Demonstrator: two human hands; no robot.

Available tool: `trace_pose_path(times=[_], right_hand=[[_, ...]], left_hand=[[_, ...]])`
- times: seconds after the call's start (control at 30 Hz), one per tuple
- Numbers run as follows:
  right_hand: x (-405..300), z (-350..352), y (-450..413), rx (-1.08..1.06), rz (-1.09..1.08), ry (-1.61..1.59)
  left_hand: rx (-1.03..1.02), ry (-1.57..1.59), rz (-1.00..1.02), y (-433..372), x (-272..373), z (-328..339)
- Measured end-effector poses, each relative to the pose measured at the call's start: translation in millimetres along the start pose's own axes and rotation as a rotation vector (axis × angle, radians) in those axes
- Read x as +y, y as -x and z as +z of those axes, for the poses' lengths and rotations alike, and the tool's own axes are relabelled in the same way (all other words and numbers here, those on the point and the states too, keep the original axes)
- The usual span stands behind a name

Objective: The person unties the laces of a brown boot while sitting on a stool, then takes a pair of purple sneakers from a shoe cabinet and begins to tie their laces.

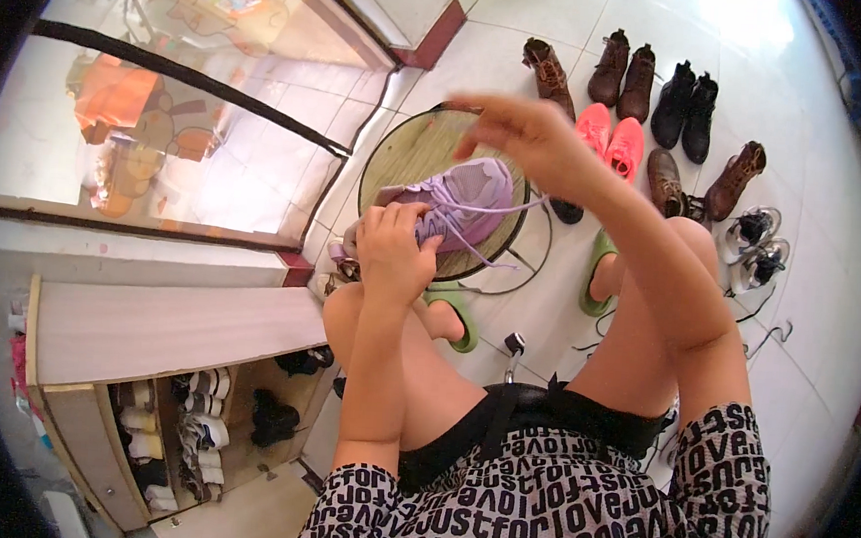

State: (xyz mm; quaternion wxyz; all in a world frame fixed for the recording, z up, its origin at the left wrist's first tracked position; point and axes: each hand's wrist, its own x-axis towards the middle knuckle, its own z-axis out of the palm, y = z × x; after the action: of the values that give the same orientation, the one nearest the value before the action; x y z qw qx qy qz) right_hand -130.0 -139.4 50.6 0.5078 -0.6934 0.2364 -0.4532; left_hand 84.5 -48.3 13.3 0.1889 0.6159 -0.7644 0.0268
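Observation:
A lavender lace-up sneaker (489,187) lies tilted on a round stool top (401,145) with a greenish seat and a dark rim. My left hand (396,248) grips the sneaker near its heel and side, with the thumb on the lace area. Loose lavender laces (469,240) trail over the shoe and past the stool's edge on the right. Above the toe, my right hand (516,134) is raised and blurred by motion, its fingers apart and nothing visible in them.
Beyond the stool stand brown boots (620,77), black boots (684,114) and coral sneakers (608,139). Silver shoes (753,248) and loose dark laces (770,330) lie to the right. A shoe cabinet (175,327) holding several shoes is at lower left, below a framed glass door (252,154).

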Motion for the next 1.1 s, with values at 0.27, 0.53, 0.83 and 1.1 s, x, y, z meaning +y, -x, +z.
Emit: trace_pose_path(times=[0.27,0.53,0.83,1.1], right_hand=[[29,50,20,-0.024,0.163,0.569],[31,50,24,0.008,0.153,0.795],[41,48,21,0.09,0.121,0.578],[56,69,31,0.046,0.011,0.593]], left_hand=[[0.088,0.022,-0.116,-6,4,16],[0.023,0.282,-0.339,-12,-7,22],[-0.188,0.506,-0.373,-7,-19,10],[-0.172,0.48,-0.349,-4,-24,13]])
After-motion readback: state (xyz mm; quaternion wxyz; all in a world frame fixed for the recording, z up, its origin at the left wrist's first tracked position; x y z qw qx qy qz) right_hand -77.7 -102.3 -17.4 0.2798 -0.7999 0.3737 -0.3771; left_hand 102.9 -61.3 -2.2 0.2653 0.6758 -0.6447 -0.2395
